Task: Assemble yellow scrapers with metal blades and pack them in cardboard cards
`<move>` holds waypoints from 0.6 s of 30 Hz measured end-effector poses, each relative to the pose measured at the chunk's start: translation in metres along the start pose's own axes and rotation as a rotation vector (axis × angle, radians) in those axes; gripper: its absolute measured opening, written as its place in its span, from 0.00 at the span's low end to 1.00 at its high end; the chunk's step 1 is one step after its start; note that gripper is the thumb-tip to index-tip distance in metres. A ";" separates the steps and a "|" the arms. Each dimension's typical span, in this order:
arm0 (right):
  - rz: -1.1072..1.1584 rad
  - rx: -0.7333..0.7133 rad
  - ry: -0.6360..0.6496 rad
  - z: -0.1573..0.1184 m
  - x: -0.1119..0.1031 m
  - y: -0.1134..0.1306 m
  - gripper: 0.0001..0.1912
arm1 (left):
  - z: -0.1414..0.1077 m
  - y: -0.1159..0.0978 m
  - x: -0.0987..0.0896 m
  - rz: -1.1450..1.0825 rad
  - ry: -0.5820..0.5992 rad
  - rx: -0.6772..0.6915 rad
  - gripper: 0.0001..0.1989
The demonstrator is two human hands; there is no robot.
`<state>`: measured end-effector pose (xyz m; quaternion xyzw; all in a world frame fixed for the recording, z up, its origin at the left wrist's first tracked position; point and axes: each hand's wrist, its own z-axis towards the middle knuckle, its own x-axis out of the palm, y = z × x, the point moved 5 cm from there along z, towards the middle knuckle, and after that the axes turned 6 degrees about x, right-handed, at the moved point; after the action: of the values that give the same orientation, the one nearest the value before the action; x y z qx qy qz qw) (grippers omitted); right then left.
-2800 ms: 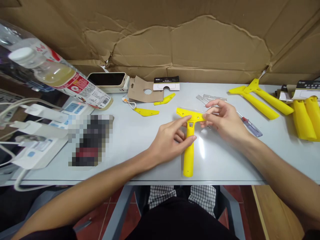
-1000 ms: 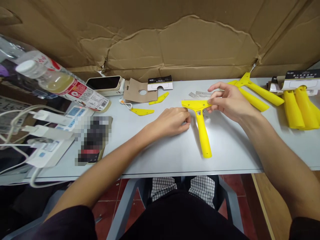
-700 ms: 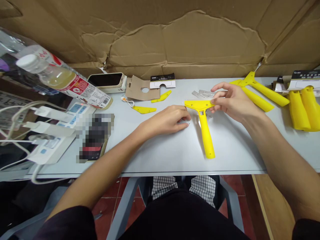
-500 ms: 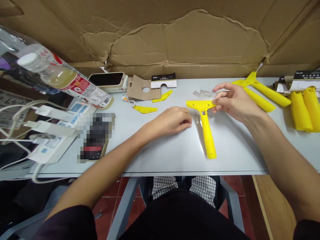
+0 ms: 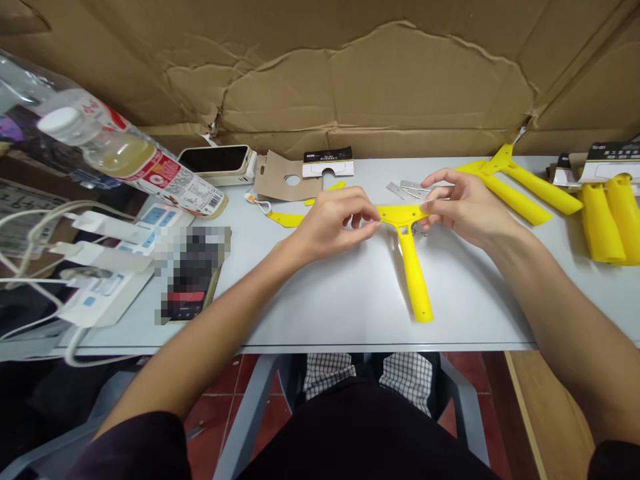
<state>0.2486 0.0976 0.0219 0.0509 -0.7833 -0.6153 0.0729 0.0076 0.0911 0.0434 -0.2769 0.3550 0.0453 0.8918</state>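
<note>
A yellow scraper [image 5: 413,267] with a T-shaped head is held a little above the table, its handle pointing toward me. My right hand [image 5: 463,203] pinches the right end of its head between thumb and fingers. At the head's left end are the thumb and fingertips of my left hand [image 5: 337,223], closed on that corner. Behind the scraper lie several thin metal blades [image 5: 403,189]. Small metal screws [image 5: 419,231] show beside the handle's neck. Two yellow cover pieces [image 5: 286,219] lie beyond my left hand, partly hidden by it.
At the right are yellow scraper parts [image 5: 540,187] and loose yellow handles [image 5: 603,223] beside a box. A cardboard piece [image 5: 273,177], a phone [image 5: 197,273], a drink bottle [image 5: 165,173] and a power strip [image 5: 107,287] with cables occupy the left. Cardboard [image 5: 350,80] walls the back.
My left hand has risen from the table and moved to the left end of the scraper's head. The scraper has tilted slightly; my right hand still pinches it.
</note>
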 end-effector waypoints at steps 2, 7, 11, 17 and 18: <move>0.001 0.008 0.011 0.000 0.003 -0.002 0.25 | -0.003 0.004 0.006 0.030 -0.030 0.015 0.06; -0.010 0.019 0.036 -0.003 0.010 -0.003 0.27 | -0.008 0.009 0.016 0.084 -0.028 0.066 0.06; -0.018 0.022 0.040 -0.004 0.011 -0.002 0.28 | -0.008 0.009 0.015 0.053 -0.001 0.070 0.06; 0.003 0.005 0.020 -0.004 0.008 -0.001 0.27 | -0.004 0.011 0.006 0.021 -0.029 0.032 0.06; 0.006 -0.001 0.017 -0.003 0.007 -0.001 0.27 | -0.003 0.011 0.004 0.020 -0.032 0.027 0.06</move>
<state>0.2422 0.0929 0.0224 0.0538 -0.7824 -0.6150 0.0816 0.0058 0.0982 0.0334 -0.2604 0.3440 0.0538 0.9005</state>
